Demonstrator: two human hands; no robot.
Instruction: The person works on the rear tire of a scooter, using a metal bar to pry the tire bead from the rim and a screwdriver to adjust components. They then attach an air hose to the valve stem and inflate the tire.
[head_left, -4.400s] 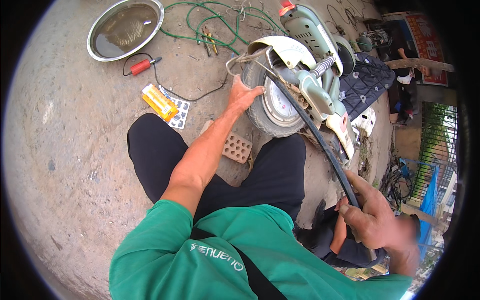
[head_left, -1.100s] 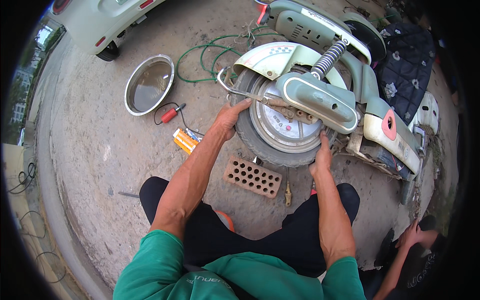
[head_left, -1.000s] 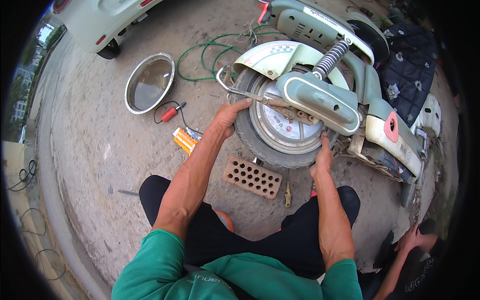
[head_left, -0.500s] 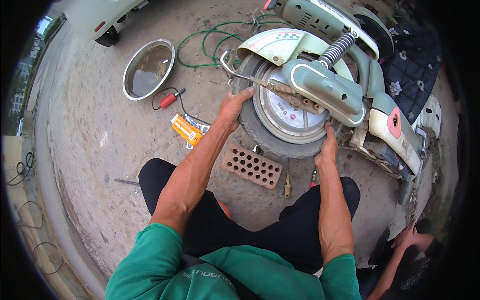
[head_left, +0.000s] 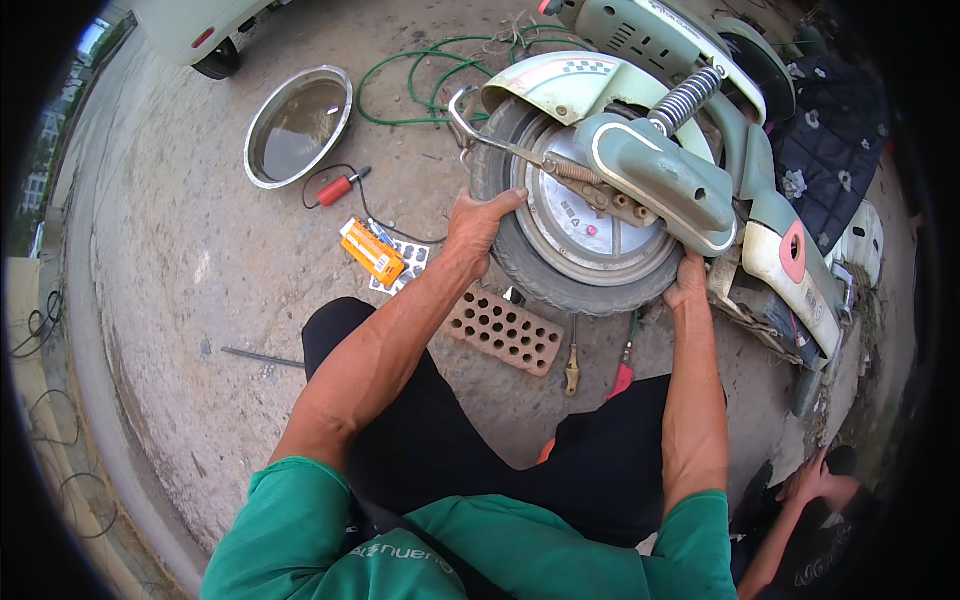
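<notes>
Across the chest of a green shirt (head_left: 540, 550), wearing white lettering (head_left: 405, 556), upside down; facing an orange packet (head_left: 373, 254) printed too small to read and marks (head_left: 570, 210) on the wheel hub (head_left: 615, 240). Stretching forward, grasping the tyre (head_left: 545, 285) of a tipped-over scooter (head_left: 735, 150): left hand (head_left: 480, 225) at its left edge, thumb over the sidewall; right hand (head_left: 688, 283) at the lower right, fingers mostly hidden behind rubber. Meeting a grey-green cover (head_left: 655, 180) and bent metal bar (head_left: 500, 142) across the hub. Having a perforated brick (head_left: 505, 333) near the tyre and, farther left, a basin (head_left: 249, 165) of murky water (head_left: 298, 135).
</notes>
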